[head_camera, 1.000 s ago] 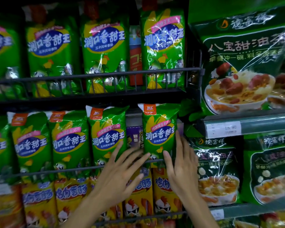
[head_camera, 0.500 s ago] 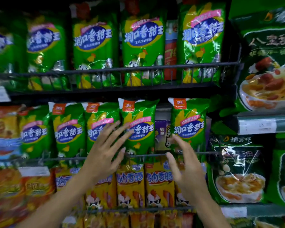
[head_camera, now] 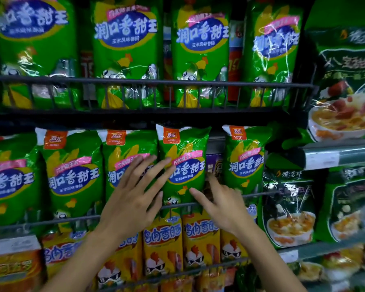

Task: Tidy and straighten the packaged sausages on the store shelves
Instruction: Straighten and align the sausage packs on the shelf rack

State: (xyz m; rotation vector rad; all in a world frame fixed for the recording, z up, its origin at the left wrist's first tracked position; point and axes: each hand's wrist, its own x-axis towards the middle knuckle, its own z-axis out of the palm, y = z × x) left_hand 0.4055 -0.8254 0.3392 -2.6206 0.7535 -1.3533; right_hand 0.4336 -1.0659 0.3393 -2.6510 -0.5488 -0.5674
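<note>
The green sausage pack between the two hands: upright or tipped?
Tipped slightly: the green pack leans, top left of its bottom, left hand fingers flat on it.

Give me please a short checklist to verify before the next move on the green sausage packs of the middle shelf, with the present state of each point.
1. Both hands free: ok. The left hand and right hand are spread and hold nothing.
2. Target pack reachable: ok. The middle green pack stands between both hands.
3. Left fingers lie on the pack fronts: ok.
4. Row evenly spaced: not ok. A gap with a purple pack behind separates it from the right green pack.
5. Packs behind the wire rail: ok.
6. Right fingertips touching a pack: cannot tell.
</note>
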